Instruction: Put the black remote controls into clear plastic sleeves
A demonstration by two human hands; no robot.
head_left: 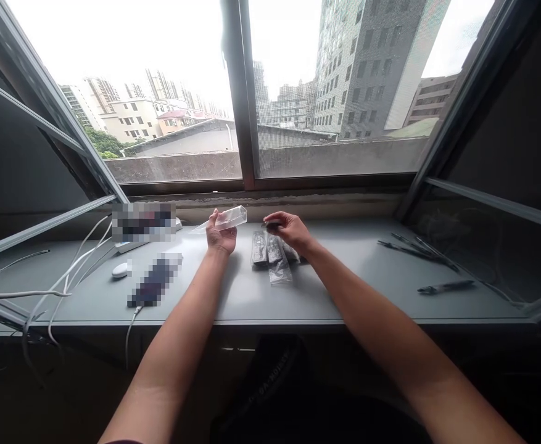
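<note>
My left hand (221, 238) is closed around a clear plastic bag (232, 217). The bag's mouth stands open on the right, and its thin tail trails to the left over the desk. Just to the right, my right hand (292, 230) pinches a small dark object (274, 226) between thumb and fingers. Its kind cannot be made out. Below this hand several dark items in clear plastic bags lie side by side, among them a bagged dark item (259, 250) on the left and another bagged item (274, 250) beside it. My right hand partly hides those behind.
A grey desk (344, 302) runs below a window. On the left are a white power strip (147, 241), a round white object (121, 270), a blurred-out phone-like thing (155, 280) and white cables (76, 265). A pen (446, 287) and thin dark tools (418, 251) lie right.
</note>
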